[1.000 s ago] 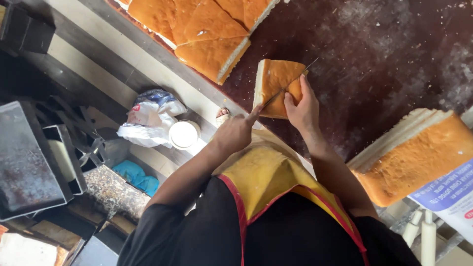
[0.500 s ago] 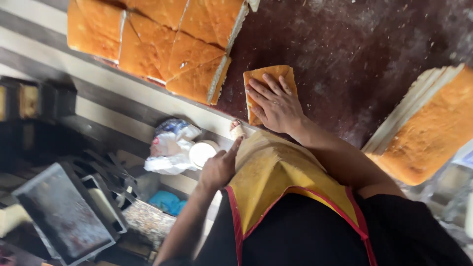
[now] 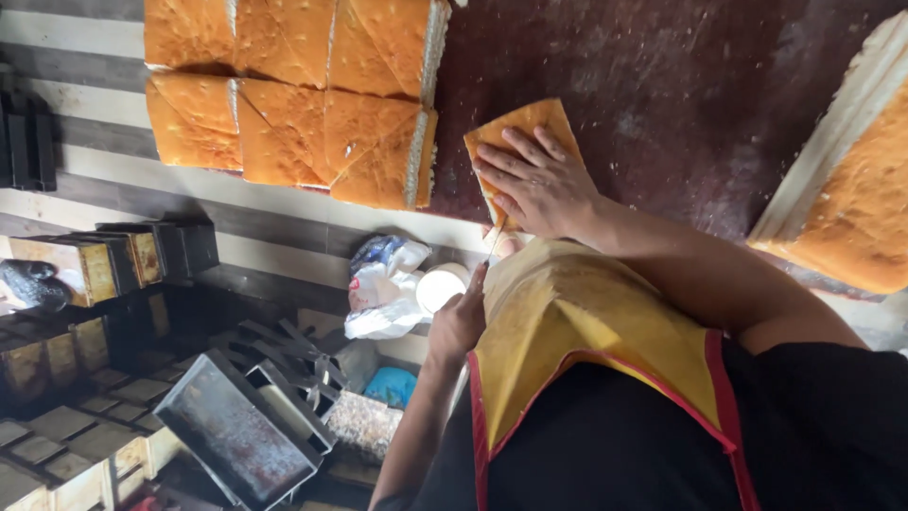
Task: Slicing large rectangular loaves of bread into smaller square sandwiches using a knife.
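While dark baking tins (image 3: 236, 435) lie stacked at the far left below the counter, a block of golden sponge slabs (image 3: 293, 99), cut into pieces, sits on the striped surface above them. Near the middle, beside a crumpled plastic bag (image 3: 383, 289) and a small white tub (image 3: 440, 284), the left hand (image 3: 459, 322) hangs at the counter's edge with fingers curled; whether it grips anything cannot be told. Further right, the right hand (image 3: 539, 180) presses flat, fingers spread, on a single cake slice (image 3: 520, 128) lying on the dark brown worktop (image 3: 681, 104). Another sponge slab (image 3: 851, 199) rests at the far right.
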